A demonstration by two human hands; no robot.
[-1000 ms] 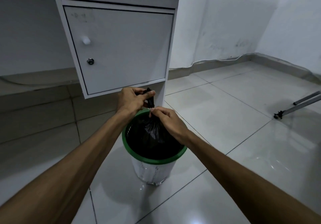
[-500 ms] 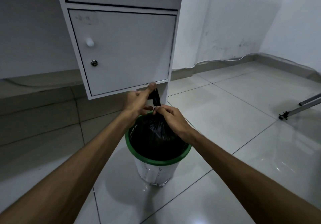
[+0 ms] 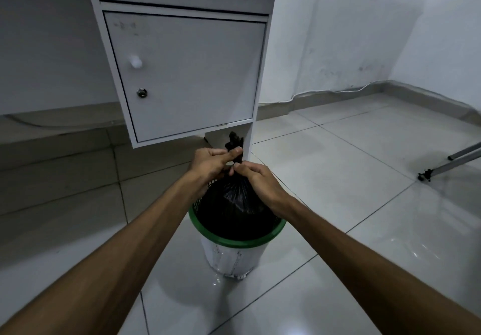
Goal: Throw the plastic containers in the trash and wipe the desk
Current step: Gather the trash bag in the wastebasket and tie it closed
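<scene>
On a glossy tiled floor (image 3: 351, 178) beside a white desk cabinet (image 3: 182, 69), a green-rimmed bin (image 3: 234, 241) holds a black bag (image 3: 234, 204). The left hand (image 3: 210, 163) and right hand (image 3: 256, 181) both pinch its gathered neck.

A single wide-angle view, from the person's head, looks forward and steeply down along both forearms. It sits close above the green-rimmed bin (image 3: 235, 239) on the tiled floor (image 3: 351, 178), which lies near the frame's centre. Ahead, the white cabinet (image 3: 182, 74) fills the upper middle, seen from low and near, with walls bending at the edges.
</scene>
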